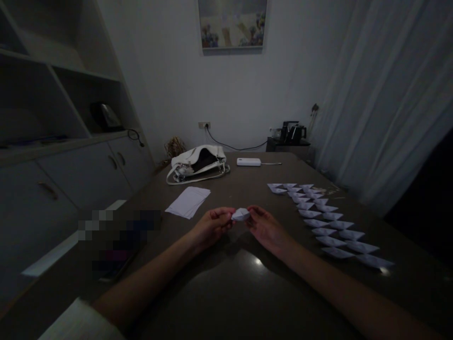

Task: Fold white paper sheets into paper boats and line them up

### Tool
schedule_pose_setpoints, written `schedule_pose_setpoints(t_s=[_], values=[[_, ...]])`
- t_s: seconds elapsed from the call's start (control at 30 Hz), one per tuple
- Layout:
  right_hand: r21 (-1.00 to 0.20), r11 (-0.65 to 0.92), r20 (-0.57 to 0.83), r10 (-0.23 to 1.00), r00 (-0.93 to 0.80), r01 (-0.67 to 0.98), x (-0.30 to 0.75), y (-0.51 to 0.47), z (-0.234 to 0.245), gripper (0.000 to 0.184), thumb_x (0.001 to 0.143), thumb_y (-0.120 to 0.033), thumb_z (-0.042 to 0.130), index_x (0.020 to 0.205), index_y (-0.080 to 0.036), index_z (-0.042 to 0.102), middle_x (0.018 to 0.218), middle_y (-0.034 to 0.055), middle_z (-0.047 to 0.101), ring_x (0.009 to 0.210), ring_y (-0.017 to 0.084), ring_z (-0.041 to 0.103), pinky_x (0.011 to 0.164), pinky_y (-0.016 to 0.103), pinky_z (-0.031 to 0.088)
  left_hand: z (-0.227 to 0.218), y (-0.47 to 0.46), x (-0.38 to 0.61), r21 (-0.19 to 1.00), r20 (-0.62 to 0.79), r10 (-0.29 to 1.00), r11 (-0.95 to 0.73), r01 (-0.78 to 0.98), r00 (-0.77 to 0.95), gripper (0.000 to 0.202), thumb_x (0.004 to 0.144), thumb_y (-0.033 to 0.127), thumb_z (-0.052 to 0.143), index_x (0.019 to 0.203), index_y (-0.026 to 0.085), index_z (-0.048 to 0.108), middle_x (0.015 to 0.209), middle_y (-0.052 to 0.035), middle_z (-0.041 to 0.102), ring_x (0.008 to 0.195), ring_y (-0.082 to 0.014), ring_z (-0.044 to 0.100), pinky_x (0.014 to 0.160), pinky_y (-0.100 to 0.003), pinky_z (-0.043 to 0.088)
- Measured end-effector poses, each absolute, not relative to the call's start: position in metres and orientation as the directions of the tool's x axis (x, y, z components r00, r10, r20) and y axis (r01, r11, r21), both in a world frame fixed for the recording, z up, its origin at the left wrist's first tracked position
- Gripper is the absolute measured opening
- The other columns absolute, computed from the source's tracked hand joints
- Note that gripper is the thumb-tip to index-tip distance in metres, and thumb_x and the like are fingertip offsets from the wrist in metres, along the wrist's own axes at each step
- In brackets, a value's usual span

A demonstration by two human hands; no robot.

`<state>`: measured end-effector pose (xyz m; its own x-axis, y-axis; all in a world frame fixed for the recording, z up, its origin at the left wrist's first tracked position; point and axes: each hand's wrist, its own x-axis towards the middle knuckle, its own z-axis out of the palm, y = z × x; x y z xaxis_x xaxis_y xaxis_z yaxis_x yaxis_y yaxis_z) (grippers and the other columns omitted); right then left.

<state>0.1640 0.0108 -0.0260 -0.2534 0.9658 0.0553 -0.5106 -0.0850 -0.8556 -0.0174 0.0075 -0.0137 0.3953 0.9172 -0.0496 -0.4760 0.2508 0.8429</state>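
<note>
A small folded white paper boat (241,215) is held just above the dark table between my two hands. My left hand (216,224) pinches its left end, and my right hand (264,228) grips the right end with the fingertips. To the right, several finished paper boats (310,214) stand in rows running from the far side towards the near right. A stack of white paper sheets (188,201) lies flat beyond my left hand.
A white handbag (201,163) sits at the far left of the table (226,302), beside a white power bank (248,162) with a short cable. A blurred-out phone-like object (120,262) lies near my left forearm. Cabinets (95,170) line the left side; kettles (295,134) stand behind.
</note>
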Motion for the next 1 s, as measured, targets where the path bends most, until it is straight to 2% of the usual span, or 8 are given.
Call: schedule_pose_setpoints(t_s=[0.2,0.4,0.5,0.67,0.73,0.87,1.0], values=[[-0.875,-0.167,0.031,0.917,-0.397,-0.454,0.164,0.007,-0.026,0.031,0.068,-0.034,0.072,0.093,-0.022,0.06,0.092,0.004,0.065,0.084,0.017,0.063,0.074,0.032,0.05,-0.014,0.005,-0.01,0.895,0.005,0.937,0.151,-0.42,0.349,0.032,0.058,0.026,0.081,0.085,0.013,0.07,0.079,-0.0037,0.067,0.066,-0.0088,0.057,0.066,-0.02,0.043],[-0.76,-0.376,-0.102,0.874,-0.475,-0.53,0.163,0.004,-0.027,0.03,0.063,-0.026,0.076,0.088,-0.02,0.062,0.082,0.0,0.064,0.073,0.013,0.06,0.067,0.025,0.047,-0.02,0.003,-0.008,0.964,0.07,0.927,0.033,-0.265,0.368,0.028,0.064,0.036,0.076,0.071,0.012,0.064,0.061,0.0006,0.059,0.054,-0.0068,0.05,0.055,-0.018,0.038],[-0.72,-0.432,-0.133,0.853,-0.504,-0.542,0.162,0.003,-0.029,0.028,0.063,-0.019,0.076,0.088,-0.019,0.062,0.081,-0.0005,0.063,0.072,0.012,0.059,0.067,0.025,0.044,-0.02,0.001,-0.009,0.985,0.098,0.919,-0.036,-0.167,0.381,0.028,0.069,0.037,0.073,0.072,0.012,0.062,0.061,0.0007,0.057,0.054,-0.0079,0.05,0.054,-0.019,0.037],[-0.698,-0.472,-0.128,0.822,-0.555,-0.538,0.161,0.003,-0.03,0.024,0.063,-0.007,0.071,0.083,-0.018,0.064,0.078,-0.0006,0.062,0.068,0.01,0.055,0.06,0.021,0.041,-0.014,-0.004,-0.005,0.962,0.268,0.9,-0.231,-0.144,0.343,0.022,0.069,0.03,0.073,0.072,0.012,0.062,0.091,-0.0054,0.059,0.082,-0.0143,0.058,0.073,-0.024,0.044],[-0.704,-0.479,-0.136,0.815,-0.563,-0.524,0.16,0.002,-0.03,0.027,0.062,-0.004,0.069,0.084,-0.018,0.064,0.078,-0.0009,0.062,0.068,0.009,0.055,0.06,0.02,0.041,-0.012,-0.006,-0.004,0.954,0.299,0.893,-0.27,-0.131,0.338,0.019,0.07,0.028,0.072,0.07,0.012,0.062,0.098,-0.0066,0.059,0.087,-0.0158,0.058,0.077,-0.025,0.044],[-0.716,-0.484,-0.155,0.813,-0.562,-0.503,0.158,-0.001,-0.028,0.027,0.06,-0.003,0.067,0.082,-0.017,0.064,0.076,-0.0011,0.06,0.067,0.009,0.053,0.06,0.019,0.041,-0.012,-0.007,-0.004,0.956,0.293,0.896,-0.281,-0.086,0.334,0.017,0.072,0.028,0.07,0.073,0.012,0.063,0.087,-0.0063,0.064,0.082,-0.0164,0.059,0.075,-0.026,0.045],[-0.77,-0.405,-0.164,0.873,-0.46,-0.493,0.154,-0.003,-0.03,0.021,0.057,-0.008,0.07,0.075,-0.017,0.064,0.068,-0.0023,0.058,0.061,0.009,0.051,0.055,0.019,0.039,-0.012,-0.006,-0.005,0.96,0.275,0.923,-0.279,-0.024,0.268,0.019,0.071,0.03,0.071,0.074,0.012,0.064,0.078,-0.0048,0.066,0.075,-0.0156,0.06,0.072,-0.026,0.045]])
